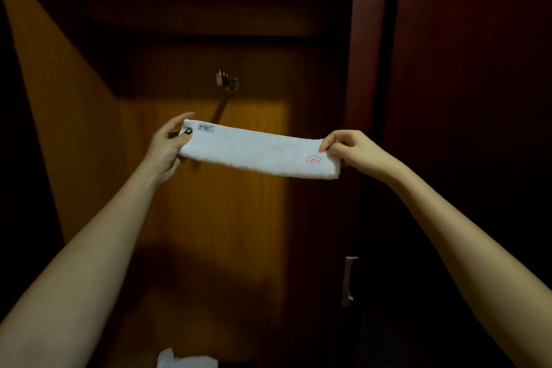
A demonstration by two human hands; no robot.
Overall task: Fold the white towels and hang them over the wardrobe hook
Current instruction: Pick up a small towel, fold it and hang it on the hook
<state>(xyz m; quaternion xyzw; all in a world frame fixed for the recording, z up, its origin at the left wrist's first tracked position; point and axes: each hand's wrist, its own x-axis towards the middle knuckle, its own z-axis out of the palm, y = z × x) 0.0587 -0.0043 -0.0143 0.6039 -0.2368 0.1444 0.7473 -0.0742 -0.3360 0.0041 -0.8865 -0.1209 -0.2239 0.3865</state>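
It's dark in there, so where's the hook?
Head view: the hook sits on the wooden panel, left of centre, above the left end of the towel.

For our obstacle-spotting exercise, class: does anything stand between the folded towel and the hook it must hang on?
Nothing visible does. The left hand and right hand hold the towel by its ends, level, below the hook. Only the bare wardrobe panel shows in the gap between them.
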